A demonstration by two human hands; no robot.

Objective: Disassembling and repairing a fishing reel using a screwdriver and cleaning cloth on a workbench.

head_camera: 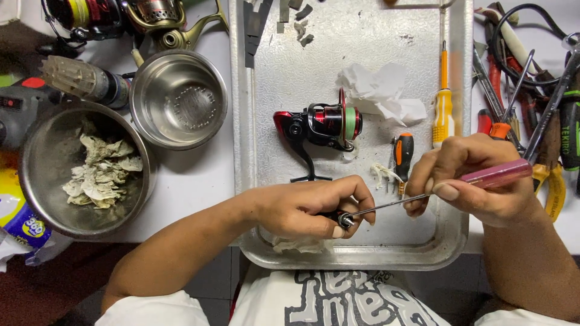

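Head view, only one. Left hand (pixel 302 208) low centre, fingers closed around a small dark part (pixel 343 218); most of it is hidden in the fist. Right hand (pixel 477 181) at right, fingers gripping a pink-handled screwdriver (pixel 495 174), the thin shaft running left with its tip on the part. Both hands are over the metal tray's (pixel 450 241) lower edge. Red-black reel (pixel 317 127) lies mid-tray, apart from the hands, with crumpled tissue (pixel 380 93) to its upper right and a small orange-black driver (pixel 403 154) just right of it. Yellow screwdriver (pixel 443 111) lies at the tray's right side. Two steel bowls (pixel 145 90) left of frame on the worktop, the lower one with scraps. Tool pile (pixel 531 78) upper right.

Risk: the tip looks poorly seated, so it could slip off and jab the left fingers, or the part could pop out and roll off the tray.
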